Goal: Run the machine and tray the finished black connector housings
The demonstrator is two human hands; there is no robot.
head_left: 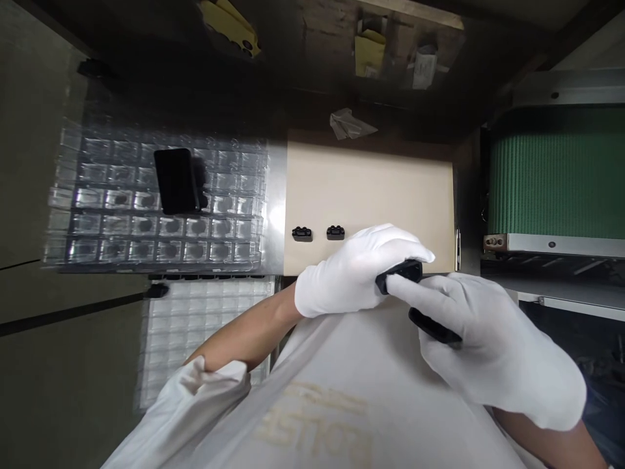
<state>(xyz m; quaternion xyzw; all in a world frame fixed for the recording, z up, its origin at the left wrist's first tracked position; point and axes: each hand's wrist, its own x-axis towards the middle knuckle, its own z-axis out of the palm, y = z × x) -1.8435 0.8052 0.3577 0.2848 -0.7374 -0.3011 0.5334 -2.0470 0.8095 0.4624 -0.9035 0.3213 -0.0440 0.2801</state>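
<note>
Both grips clamp 1 black part over a beige board; green conveyor beside.

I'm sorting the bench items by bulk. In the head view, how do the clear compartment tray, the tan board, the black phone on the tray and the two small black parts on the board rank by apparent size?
Largest to smallest:
1. clear compartment tray
2. tan board
3. black phone
4. left small black part and right small black part: these look alike, no ranking.
</note>
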